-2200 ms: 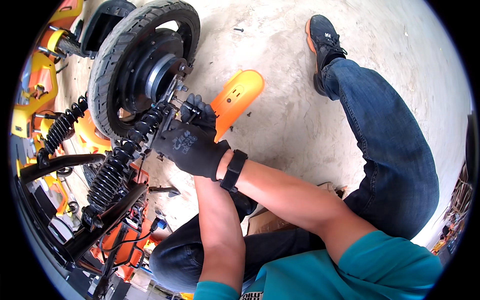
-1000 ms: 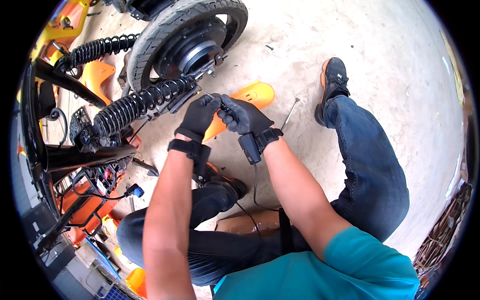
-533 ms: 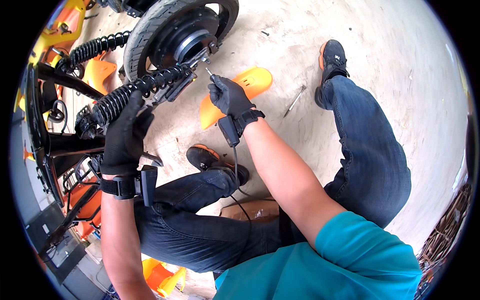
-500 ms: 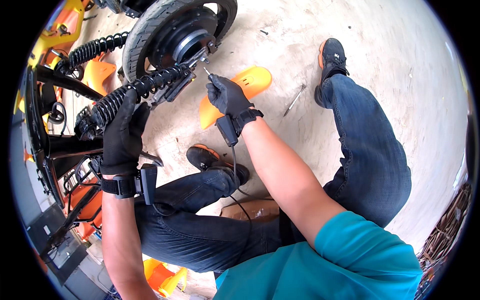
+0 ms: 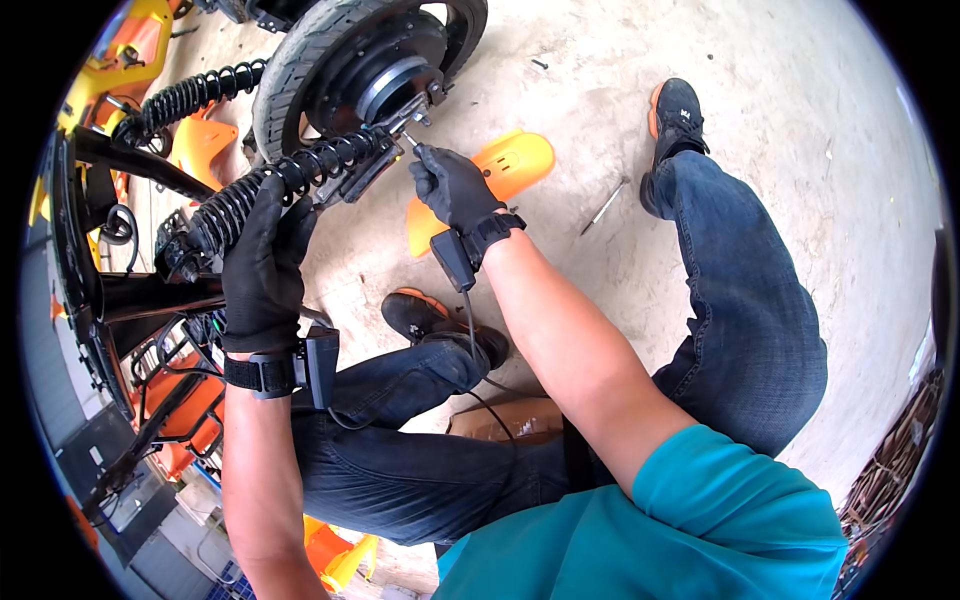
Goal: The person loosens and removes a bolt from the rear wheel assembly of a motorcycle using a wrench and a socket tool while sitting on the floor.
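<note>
My left hand, in a black glove, is closed against the lower part of a black coil-spring shock absorber. Its fingertips reach onto the coils. In my right hand, also gloved, the fingers pinch a slim, shiny metal piece; too little shows to tell a bolt from a tool tip. The piece points at the metal axle bracket at the shock's far end, beside the hub of a black-tyred wheel. From this angle I cannot tell whether they touch.
An orange fender-like panel lies on the floor behind my right hand. Right of it lies a thin metal rod-like tool. A black frame stands at left, with a second shock. Cardboard lies between my legs.
The whole view has shifted slightly, with the scene moving a little right. My right hand's metal piece is now nearer the axle bracket. My left hand keeps its place on the shock absorber.
</note>
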A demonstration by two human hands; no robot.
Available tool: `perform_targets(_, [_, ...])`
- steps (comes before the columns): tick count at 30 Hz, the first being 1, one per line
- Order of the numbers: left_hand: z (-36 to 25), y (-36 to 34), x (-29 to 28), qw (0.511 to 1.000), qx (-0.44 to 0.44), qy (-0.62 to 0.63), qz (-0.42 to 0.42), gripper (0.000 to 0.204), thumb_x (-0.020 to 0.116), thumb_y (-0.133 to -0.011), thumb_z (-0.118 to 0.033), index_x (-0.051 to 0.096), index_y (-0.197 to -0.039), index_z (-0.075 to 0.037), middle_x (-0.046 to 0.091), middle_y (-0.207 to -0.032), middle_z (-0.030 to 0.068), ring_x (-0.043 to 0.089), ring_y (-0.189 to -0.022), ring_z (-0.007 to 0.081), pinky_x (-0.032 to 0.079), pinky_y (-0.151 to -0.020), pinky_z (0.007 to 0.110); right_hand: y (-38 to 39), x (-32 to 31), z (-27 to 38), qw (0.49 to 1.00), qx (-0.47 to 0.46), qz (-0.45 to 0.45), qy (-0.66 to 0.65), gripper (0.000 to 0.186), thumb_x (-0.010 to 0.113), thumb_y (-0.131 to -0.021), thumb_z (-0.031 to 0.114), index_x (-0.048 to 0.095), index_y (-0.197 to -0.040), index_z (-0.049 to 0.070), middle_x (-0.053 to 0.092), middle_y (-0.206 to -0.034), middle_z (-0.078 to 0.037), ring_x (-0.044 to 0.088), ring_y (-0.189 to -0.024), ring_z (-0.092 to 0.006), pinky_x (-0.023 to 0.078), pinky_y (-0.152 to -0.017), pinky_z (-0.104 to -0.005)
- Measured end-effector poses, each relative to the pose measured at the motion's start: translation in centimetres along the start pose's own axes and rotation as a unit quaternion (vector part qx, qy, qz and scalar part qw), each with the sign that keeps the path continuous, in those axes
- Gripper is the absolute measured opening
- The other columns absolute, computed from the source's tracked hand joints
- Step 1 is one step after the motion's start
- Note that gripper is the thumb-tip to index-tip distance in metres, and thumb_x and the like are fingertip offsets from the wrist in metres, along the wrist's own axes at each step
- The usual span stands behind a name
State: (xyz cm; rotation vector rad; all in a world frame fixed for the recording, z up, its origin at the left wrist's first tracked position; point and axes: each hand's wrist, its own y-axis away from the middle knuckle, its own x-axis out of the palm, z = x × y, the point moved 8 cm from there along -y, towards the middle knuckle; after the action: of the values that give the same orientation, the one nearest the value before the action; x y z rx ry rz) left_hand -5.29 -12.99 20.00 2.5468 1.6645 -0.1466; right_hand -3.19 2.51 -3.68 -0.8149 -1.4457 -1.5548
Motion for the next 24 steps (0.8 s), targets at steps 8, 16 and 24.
perform_targets(8, [0.3,-0.2,0.2,0.977,-0.179,0.09,-0.078,0.032,0.051,-0.098,-0.014,0.056,-0.127,-0.002,0.058,-0.125,0.0091,0.06,-0.109,0.0195,0.05,-0.094,0.031,0.8,0.4,0.4,1.0,0.01,-0.008,0.003,0.015,0.059,-0.094,0.017,0.057,-0.1,0.003,0.055,-0.079,-0.004,0.048,-0.062,-0.0079,0.042,-0.054,-0.02])
perform_targets(16, [0.6,-0.3,0.0,0.979,-0.17,0.07,-0.087,0.032,0.053,-0.097,-0.016,0.057,-0.125,0.0,0.061,-0.12,0.0089,0.061,-0.107,0.0185,0.05,-0.094,0.031,1.4,0.6,0.4,0.995,0.092,0.027,0.02,0.025,0.052,-0.098,0.03,0.059,-0.099,0.006,0.05,-0.073,0.003,0.04,-0.055,-0.0046,0.034,-0.046,-0.0178])
perform_targets(24, [0.3,-0.4,-0.1,0.977,-0.166,0.08,-0.109,0.03,0.059,-0.094,-0.014,0.061,-0.12,0.0,0.064,-0.115,0.0092,0.063,-0.102,0.0199,0.052,-0.091,0.033,1.3,1.2,1.2,0.989,-0.044,-0.019,0.142,0.018,0.055,-0.097,0.019,0.056,-0.108,0.005,0.055,-0.082,-0.003,0.049,-0.066,-0.0084,0.042,-0.056,-0.0212])
